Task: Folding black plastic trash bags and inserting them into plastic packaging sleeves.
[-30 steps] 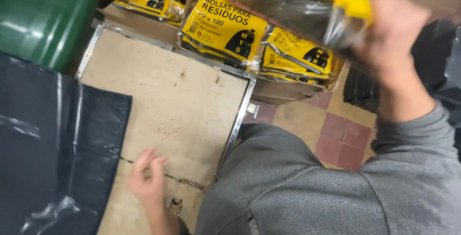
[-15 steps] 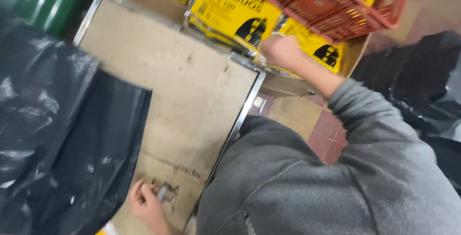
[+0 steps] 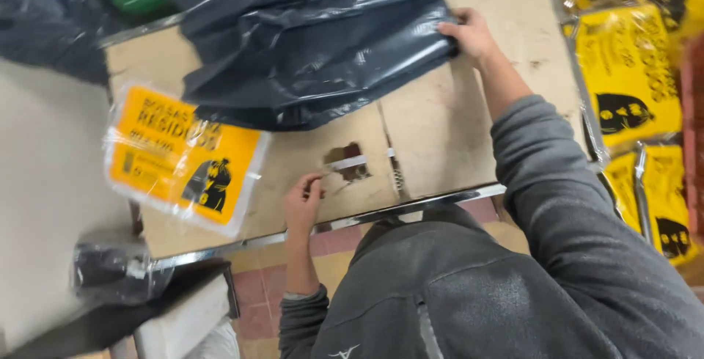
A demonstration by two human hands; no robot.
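Black plastic bag: large, glossy, crumpled, spread over the far half of the desk, its near edge sagging towards the middle of the worn tan top. Gripped at its right-hand edge by the right hand, fingers curled narrow over the plastic, thumb side towards the bag, grey sleeve trailing back along the desk's right side.

Nearer, a strip of tape, pale and short, lying across a dark hole torn in the desk top. Touched at its left end by the left hand, fingers drawn close together in a pinch; whether actually clamped on the strip or only pressing it, impossible to tell. Wrist hung over the desk's metal front edge.

Left of that hand, just apart from it, a flat yellow packet in clear wrap with a black figure printed on it, lying tilted at the desk's left part, its upper corner close under the bag's edge. Below the desk's left corner, a dark roll in clear film. Off to the right, beyond the desk's side rail, more yellow packets stacked in a heap. Underfoot, reddish and tan floor tiles.
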